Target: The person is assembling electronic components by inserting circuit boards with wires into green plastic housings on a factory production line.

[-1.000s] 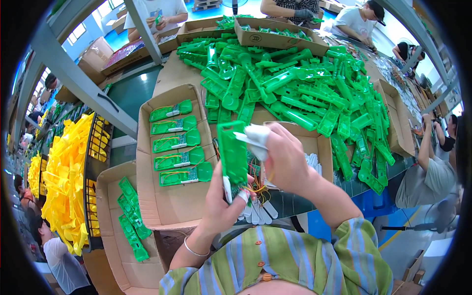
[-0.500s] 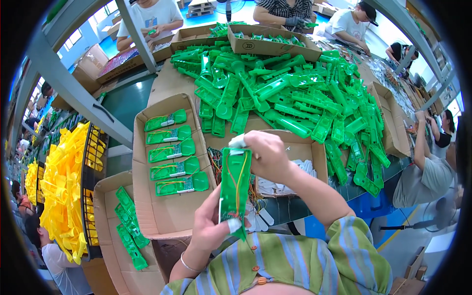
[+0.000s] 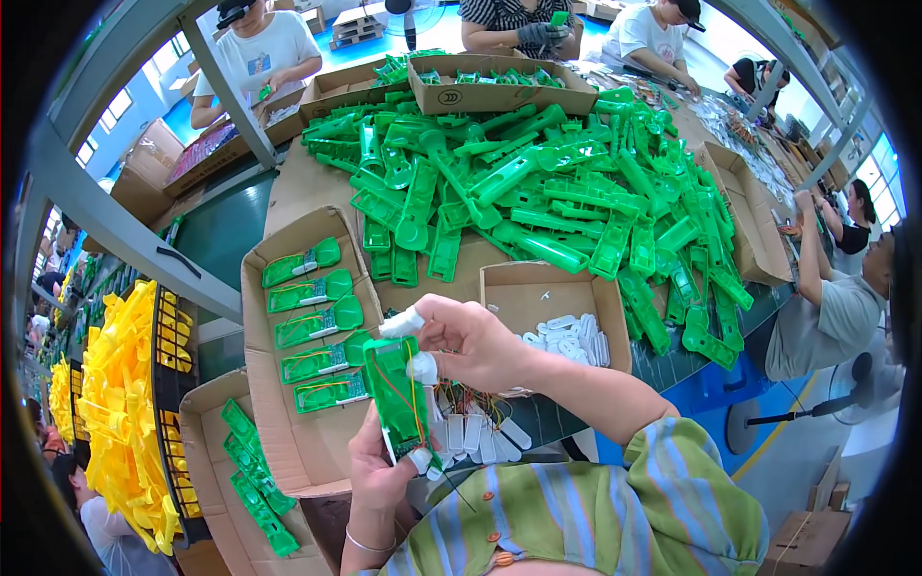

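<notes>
My left hand [image 3: 376,468] holds a green plastic shell [image 3: 398,396] upright by its lower end; thin red and yellow wires run along its open side. My right hand [image 3: 469,338] is at the shell's top, fingers pinched on a small white part [image 3: 401,324] there. Fingertips of both hands wear white tape. Just left, a cardboard tray [image 3: 284,430] carries a column of several finished green shells [image 3: 314,322]. Behind my hands a small cardboard box [image 3: 507,285] contains white plastic pieces [image 3: 567,338], and more white pieces with wires [image 3: 473,429] lie on the table edge below my right wrist.
A big heap of green plastic parts [image 3: 538,192] covers the table beyond. Another tray with green pieces [image 3: 252,483] sits at lower left, beside yellow plastic parts [image 3: 120,413] in a black crate. Other people work around the table, one seated at right [image 3: 834,298].
The green shell has come lower and closer to me, held upright. My right hand stays at its top end with the white part.
</notes>
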{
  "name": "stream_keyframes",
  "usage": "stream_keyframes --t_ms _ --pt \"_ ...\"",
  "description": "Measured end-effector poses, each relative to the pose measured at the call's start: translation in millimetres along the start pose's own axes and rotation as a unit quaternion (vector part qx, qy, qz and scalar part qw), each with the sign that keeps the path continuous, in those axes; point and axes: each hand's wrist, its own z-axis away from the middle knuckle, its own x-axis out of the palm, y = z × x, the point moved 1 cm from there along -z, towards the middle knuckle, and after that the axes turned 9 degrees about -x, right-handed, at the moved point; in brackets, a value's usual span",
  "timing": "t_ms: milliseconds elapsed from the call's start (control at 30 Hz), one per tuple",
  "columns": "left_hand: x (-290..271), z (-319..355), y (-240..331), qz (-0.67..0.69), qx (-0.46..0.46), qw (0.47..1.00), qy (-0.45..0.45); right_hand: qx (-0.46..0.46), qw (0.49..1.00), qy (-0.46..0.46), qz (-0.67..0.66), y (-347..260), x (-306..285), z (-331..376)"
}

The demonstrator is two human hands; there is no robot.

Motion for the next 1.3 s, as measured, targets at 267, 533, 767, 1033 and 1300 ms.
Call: stream_keyframes --t_ms 267,533,767,1033,1300 --pt "1.7 8.0 -1.6 0.111 -0.042 0.992 0.05 0.003 1.0 -0.001 -0.015 17.0 6.2 -5.3" --pt "-22.7 10.6 5.0 0.136 0.012 0.97 0.202 -0.09 0.865 0.069 0.489 47.1 -46.0 -36.6" --pt "-42.3 13.9 4.8 0.224 -0.032 0.952 0.206 0.153 0.712 0.145 0.67 92.2 -160.3 -38.0" --pt "7.8 9.3 17.8 -0.061 0.024 0.987 0.148 0.091 0.974 0.203 0.031 12.9 -72.1 1.8" --pt "35.9 -44.5 8.5 -0.062 -0.003 0.987 0.147 0.05 0.934 0.019 0.352 -13.7 -35.1 66.6"
